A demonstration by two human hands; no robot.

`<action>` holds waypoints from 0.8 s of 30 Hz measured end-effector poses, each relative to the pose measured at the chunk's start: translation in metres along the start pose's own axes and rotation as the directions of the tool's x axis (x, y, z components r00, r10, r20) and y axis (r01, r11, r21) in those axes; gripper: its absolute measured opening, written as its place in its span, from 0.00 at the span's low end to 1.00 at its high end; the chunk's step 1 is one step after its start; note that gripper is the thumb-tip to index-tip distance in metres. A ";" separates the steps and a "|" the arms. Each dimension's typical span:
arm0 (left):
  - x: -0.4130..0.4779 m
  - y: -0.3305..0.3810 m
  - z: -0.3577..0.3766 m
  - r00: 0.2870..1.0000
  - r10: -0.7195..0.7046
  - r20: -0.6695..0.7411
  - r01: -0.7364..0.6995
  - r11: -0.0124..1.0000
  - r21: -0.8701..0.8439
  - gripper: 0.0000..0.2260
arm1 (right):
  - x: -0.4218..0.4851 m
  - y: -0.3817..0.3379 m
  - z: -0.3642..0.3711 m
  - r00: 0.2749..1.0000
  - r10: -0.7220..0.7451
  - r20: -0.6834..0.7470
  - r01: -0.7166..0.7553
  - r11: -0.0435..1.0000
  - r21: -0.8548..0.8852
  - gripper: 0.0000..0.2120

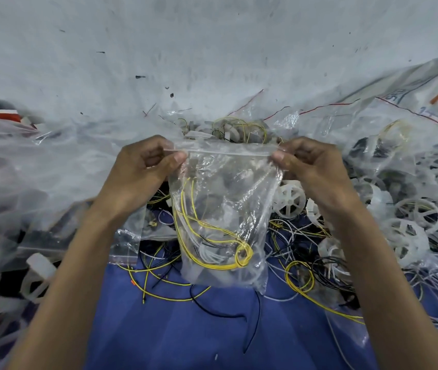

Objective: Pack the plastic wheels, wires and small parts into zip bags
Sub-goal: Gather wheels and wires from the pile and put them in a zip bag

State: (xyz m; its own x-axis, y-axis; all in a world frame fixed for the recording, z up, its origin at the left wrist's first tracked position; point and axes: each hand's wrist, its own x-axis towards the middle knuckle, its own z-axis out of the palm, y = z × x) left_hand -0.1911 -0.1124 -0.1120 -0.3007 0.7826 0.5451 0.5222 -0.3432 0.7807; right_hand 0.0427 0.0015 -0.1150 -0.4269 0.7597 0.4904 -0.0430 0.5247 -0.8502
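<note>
Piles of loose wheels (pixel 289 198) and wires (pixel 292 233) cover the blue cloth (pixel 185 337), so plenty's left to pack, though a few filled bags (pixel 410 166) sit off to the right. The zip bag (pixel 225 209) hangs over the mess with yellow wire (pixel 250 254) and pale parts inside. Left hand (pixel 143 169) and right hand (pixel 311 166) each pinch a top corner, so I'd guess sealing is the step now.

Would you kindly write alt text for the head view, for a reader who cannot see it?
The left hand and right hand pinch the top corners of a clear zip bag holding yellow wires, above wheels and loose wires on a blue cloth.
</note>
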 end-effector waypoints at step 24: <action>-0.002 -0.001 0.007 0.994 -0.069 -0.087 0.039 0.949 -0.314 0.05 | -0.002 0.001 -0.011 0.994 -0.101 0.037 0.098 0.993 0.066 0.08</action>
State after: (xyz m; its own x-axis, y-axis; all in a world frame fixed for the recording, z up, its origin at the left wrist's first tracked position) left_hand -0.1854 -0.1099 -0.1164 -0.4041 0.7565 0.5142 0.2335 -0.4582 0.8576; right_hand 0.0531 0.0044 -0.1146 -0.4536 0.6881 0.5663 -0.1441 0.5705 -0.8086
